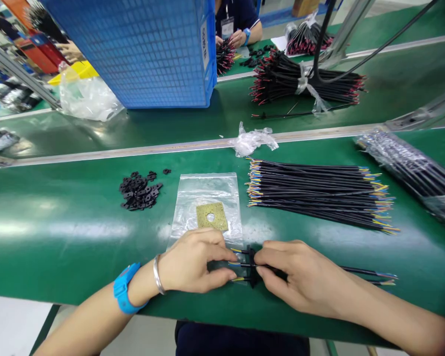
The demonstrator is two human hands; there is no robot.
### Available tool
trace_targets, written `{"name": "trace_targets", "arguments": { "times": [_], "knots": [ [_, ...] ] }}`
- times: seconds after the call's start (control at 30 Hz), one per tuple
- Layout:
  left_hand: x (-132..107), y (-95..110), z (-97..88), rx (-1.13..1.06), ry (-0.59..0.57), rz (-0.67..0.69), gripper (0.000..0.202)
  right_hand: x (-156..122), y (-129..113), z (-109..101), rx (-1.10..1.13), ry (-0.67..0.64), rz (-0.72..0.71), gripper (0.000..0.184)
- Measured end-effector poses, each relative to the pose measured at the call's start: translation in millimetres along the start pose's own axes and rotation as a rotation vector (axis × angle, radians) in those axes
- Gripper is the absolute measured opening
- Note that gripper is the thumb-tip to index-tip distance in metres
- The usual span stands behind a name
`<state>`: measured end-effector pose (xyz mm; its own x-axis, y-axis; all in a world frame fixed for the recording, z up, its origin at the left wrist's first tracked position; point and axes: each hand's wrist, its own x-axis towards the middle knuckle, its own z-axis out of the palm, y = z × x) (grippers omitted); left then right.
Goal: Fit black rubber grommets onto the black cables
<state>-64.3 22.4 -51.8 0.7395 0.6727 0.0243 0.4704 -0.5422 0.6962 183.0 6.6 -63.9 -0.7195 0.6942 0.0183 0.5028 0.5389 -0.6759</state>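
My left hand (193,262) and my right hand (300,277) meet at the near edge of the green bench (59,232). Together they pinch a few black cables (359,272) with coloured wire ends, which pass through small black clips (250,267) between my fingertips. The cables trail off to the right under my right hand. A clear plastic bag (207,198) with a yellow square sponge (212,216) lies just beyond my left hand. A loose pile of black cables (319,193) sits beyond my right hand. Small black clips (139,190) lie heaped at the left.
A blue crate (144,49) stands on the far belt, beside a crumpled plastic bag (85,96). A tied cable bundle (307,81) lies at the back right, a wrapped bundle (411,173) at the right edge. Another person's hands (237,37) work opposite.
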Motion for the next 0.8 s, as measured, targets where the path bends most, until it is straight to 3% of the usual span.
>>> {"name": "trace_targets", "arguments": {
  "times": [0.17,0.3,0.43,0.53,0.6,0.7,0.8],
  "knots": [
    [1,-2,8.5,0.039,-0.017,0.023,0.021,1,-1,-6,-0.002,-0.030,-0.017,0.023],
    [2,-2,16.5,0.091,0.030,0.048,0.021,-1,0,-12,-0.145,-0.102,-0.006,0.019],
    [3,0,18.9,0.167,0.024,0.058,0.020,-6,2,-14,-0.248,-0.075,-0.038,0.018],
    [2,-1,2.6,0.129,0.061,0.001,0.021,-6,8,-18,-0.270,0.018,-0.063,0.020],
    [0,-8,-17.2,0.171,0.168,-0.076,0.022,-4,16,-23,-0.298,0.117,-0.063,0.021],
    [-7,-36,-51.4,0.436,0.344,-0.279,0.028,4,36,-32,-0.423,0.335,-0.056,0.019],
    [-18,-75,-79.2,0.746,0.372,-0.502,0.039,10,58,-39,-0.628,0.459,-0.003,0.021]
  ]
}}
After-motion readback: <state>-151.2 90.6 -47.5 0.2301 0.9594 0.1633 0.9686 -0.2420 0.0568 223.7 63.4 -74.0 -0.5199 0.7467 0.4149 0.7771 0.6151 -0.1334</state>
